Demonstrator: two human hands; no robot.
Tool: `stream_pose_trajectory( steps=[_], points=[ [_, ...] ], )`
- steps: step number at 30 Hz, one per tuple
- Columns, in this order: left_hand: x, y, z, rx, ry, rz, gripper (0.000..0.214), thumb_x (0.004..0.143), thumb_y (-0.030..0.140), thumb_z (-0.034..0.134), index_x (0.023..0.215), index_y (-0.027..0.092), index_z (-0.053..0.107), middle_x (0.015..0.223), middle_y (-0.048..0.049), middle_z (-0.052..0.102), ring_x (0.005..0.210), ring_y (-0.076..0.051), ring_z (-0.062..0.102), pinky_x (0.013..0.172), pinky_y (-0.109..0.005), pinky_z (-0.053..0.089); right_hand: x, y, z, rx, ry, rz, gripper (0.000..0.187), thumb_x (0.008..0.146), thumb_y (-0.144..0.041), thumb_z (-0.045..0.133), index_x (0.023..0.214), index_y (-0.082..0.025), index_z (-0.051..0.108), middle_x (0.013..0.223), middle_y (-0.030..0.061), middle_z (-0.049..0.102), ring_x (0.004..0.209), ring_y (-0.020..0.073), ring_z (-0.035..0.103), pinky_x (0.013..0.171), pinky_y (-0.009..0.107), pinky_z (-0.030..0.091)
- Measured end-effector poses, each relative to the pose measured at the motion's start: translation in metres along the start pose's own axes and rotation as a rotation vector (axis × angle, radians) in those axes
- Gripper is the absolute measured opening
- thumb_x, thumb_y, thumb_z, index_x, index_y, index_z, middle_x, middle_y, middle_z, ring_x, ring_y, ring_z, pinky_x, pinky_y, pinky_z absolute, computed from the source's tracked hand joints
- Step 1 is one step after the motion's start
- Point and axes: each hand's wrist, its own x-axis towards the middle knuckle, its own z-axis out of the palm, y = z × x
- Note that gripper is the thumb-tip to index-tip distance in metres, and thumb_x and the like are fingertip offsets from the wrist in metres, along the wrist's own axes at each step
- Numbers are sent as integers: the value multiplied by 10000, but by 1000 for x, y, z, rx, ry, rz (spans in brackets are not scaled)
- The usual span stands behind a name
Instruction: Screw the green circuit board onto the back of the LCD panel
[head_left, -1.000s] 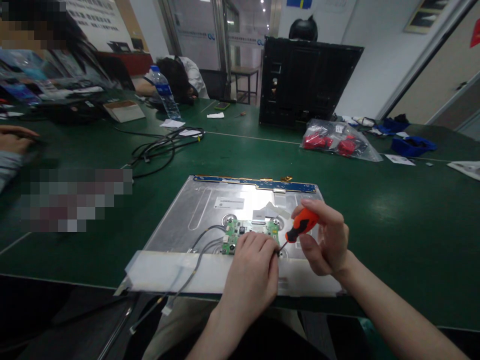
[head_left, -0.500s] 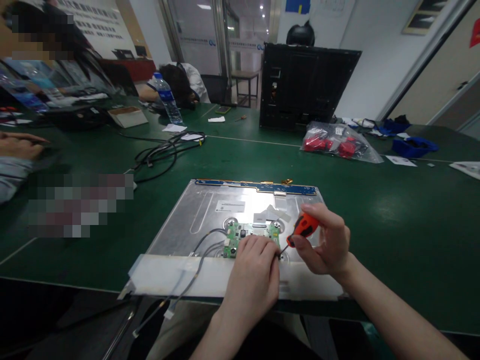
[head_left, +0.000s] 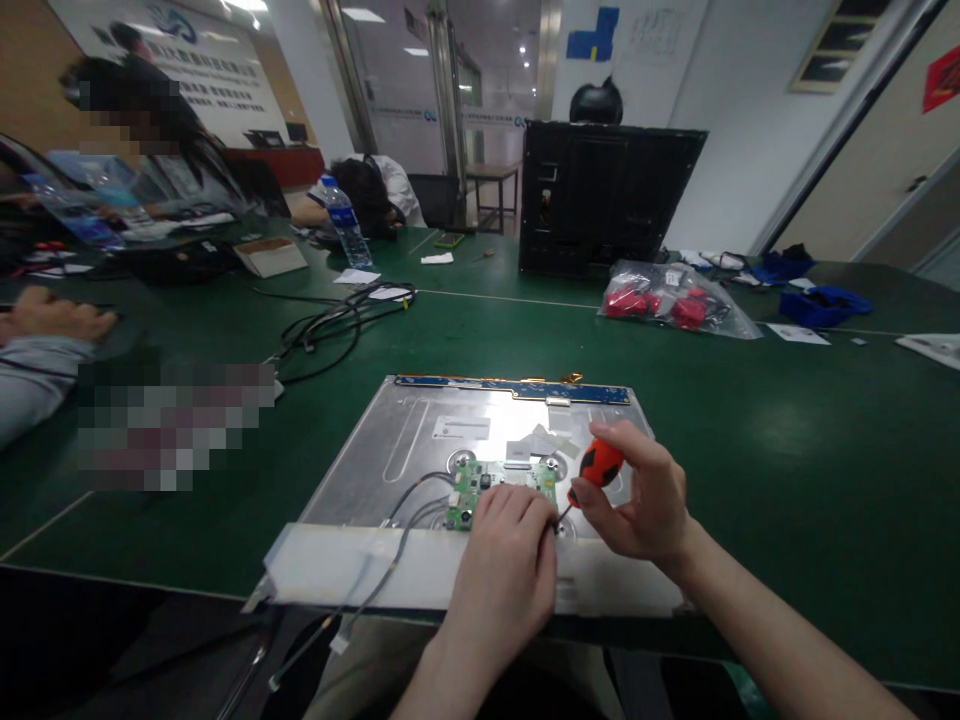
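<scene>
A flat metal display panel (head_left: 360,465) lies in front of me, with a green circuit board (head_left: 469,480) at its middle. My left hand (head_left: 506,545) rests over the lower part of this board, its fingers bent and close together; whatever is under the fingertips is hidden. In my right hand (head_left: 649,495) is a screwdriver (head_left: 600,463) with an orange and black handle, gripped between thumb and fingers. Its shaft slants down to the board's lower right corner, beside my left fingertips. Grey cables (head_left: 405,545) run from the board over the panel's near edge.
A bundle of black cable (head_left: 330,320) lies left beyond the panel. Farther back stand a water bottle (head_left: 345,225) and a large black screen housing (head_left: 607,195). A plastic bag with red parts (head_left: 679,300) lies before the housing. Another person's hand (head_left: 60,315) is at far left.
The view has tipped up slightly, so the table sits lower in the picture. The screwdriver handle has turned a little in my right hand. My left hand stays on the board.
</scene>
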Motion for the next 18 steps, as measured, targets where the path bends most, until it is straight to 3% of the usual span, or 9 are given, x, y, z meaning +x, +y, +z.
stream_pose_trajectory(
  steps=[8,18],
  points=[
    [-1,-1,1,-21,3,4,196,872,37,500,920,206,586,956,-44,661,927,-250,597,894,-439,462,0,2,-2,61,-22,-2,619,858,-113,502,1475,-146,459,788,24,632,579,167,582,461,277,487],
    [-1,-1,2,-22,18,17,207,876,17,492,912,206,565,940,-35,648,906,-249,589,876,-437,452,-1,0,1,1,14,13,553,892,-142,579,1432,-183,466,706,-39,560,497,138,506,412,260,413]
  ],
)
